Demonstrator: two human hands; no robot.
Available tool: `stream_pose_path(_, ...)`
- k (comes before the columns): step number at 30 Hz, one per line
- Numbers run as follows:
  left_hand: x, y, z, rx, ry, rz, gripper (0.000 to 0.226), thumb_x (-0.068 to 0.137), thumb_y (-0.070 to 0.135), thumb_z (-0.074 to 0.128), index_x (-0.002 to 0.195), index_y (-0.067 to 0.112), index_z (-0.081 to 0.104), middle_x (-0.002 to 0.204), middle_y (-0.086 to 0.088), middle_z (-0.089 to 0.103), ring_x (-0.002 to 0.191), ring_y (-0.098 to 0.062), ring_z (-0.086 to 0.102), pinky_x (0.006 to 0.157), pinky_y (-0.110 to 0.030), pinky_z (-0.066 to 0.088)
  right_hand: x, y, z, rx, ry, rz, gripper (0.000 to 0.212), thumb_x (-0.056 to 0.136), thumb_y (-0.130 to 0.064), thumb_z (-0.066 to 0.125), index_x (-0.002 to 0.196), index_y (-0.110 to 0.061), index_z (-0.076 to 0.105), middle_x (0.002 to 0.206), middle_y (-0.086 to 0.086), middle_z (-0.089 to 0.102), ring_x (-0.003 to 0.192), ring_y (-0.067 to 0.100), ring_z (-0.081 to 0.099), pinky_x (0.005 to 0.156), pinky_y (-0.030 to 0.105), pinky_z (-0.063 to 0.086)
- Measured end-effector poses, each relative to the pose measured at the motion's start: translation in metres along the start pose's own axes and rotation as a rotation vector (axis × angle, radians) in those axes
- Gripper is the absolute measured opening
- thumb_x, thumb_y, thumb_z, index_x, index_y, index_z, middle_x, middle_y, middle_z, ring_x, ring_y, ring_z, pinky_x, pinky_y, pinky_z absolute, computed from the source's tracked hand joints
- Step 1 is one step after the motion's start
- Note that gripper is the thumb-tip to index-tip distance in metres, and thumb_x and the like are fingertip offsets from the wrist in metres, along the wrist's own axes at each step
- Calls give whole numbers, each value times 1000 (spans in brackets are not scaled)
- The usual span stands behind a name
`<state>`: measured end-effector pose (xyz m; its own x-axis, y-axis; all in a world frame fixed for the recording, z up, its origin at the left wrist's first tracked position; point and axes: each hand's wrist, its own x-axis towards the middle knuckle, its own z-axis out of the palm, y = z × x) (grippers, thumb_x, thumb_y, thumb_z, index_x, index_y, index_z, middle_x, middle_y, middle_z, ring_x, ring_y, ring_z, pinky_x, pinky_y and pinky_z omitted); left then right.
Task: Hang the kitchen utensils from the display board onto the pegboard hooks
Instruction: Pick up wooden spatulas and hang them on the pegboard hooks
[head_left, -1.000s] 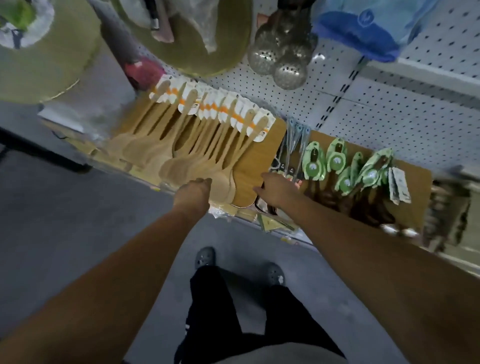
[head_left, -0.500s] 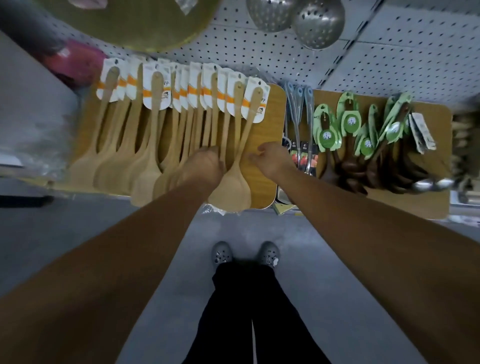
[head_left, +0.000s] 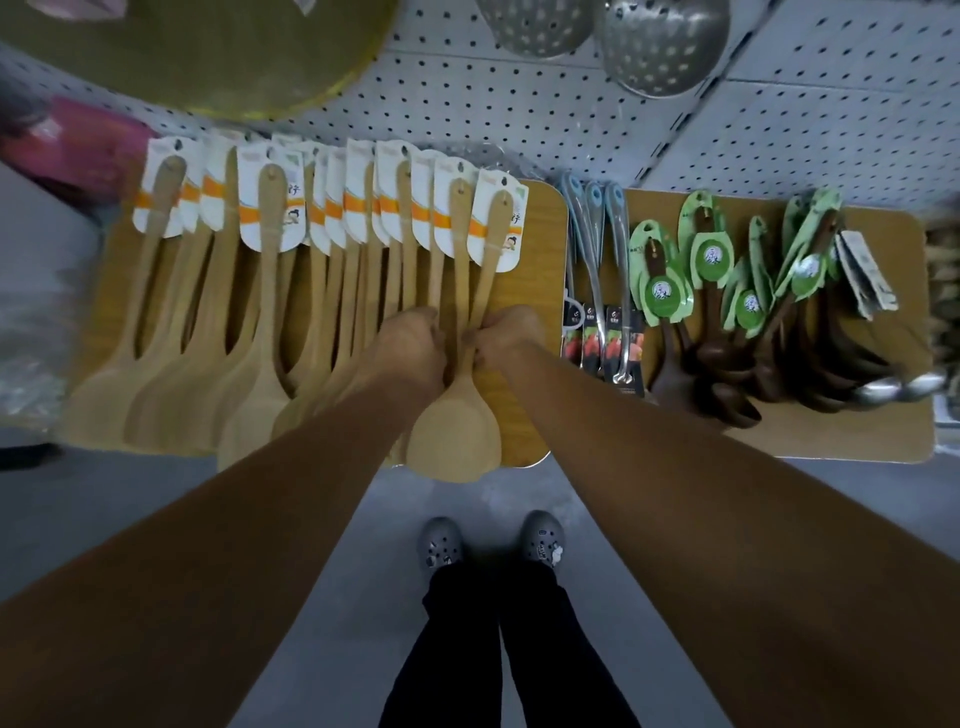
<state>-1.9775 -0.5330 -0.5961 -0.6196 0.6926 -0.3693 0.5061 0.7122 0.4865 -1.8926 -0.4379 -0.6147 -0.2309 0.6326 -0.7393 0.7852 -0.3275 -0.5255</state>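
Head view: dark ladles (head_left: 737, 364) are seen at 3 o'clock. Rightmost wooden spatula (head_left: 470, 364), blade toward 6 o'clock, handle toward 12, is pinched on the display board (head_left: 540, 312) by left hand (head_left: 410, 348) and right hand (head_left: 511, 332).

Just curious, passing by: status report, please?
Left hand and right hand gripping handles of pale wooden spatulas on brown display board. None hung yet. Nothing blocking.

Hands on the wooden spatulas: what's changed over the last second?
Both hands moved up from the board's near edge onto the spatula handles. The left hand and right hand now close together around the handles of the rightmost wooden spatulas. Unchanged: the other spatulas, the dark spoons with green tags and the pegboard.
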Motion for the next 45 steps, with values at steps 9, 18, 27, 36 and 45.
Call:
stream_pose_path(9,-1,12,32,-131,12,-67,19,90,22,64,104,10,67,102,-10,70,97,-27,65,84,-35,52,-30,33,-50,299,-150,137,22,81,5,76,82,-12,62,91,16,73,80,29,73,68,43,62)
stream_pose_path(18,-7,27,56,-201,0,-137,16,85,8,59,95,11,72,95,-6,71,90,-22,66,70,-26,48,-54,76,-85,464,-161,132,32,80,14,70,110,4,65,98,20,74,83,29,75,73,39,63)
stream_pose_path(27,-60,36,39,-485,-124,-238,30,81,2,74,110,5,68,102,-6,68,92,-16,61,83,-20,50,-122,122,-137,601,-55,87,32,86,15,63,117,9,61,94,20,72,74,25,73,66,30,63)
stream_pose_path(36,-212,118,25,-679,-353,-32,36,87,-3,67,121,10,63,85,7,63,79,-11,60,75,-28,54,-250,204,-206,744,95,-102,27,87,15,61,99,-9,67,102,18,68,84,26,71,83,34,61)
stream_pose_path(45,-345,243,78,-752,-494,270,48,86,-2,69,112,38,66,105,4,70,97,-14,65,95,-38,51,-365,328,-327,916,366,-205,29,80,13,71,104,-4,70,96,16,73,88,28,72,85,37,59)
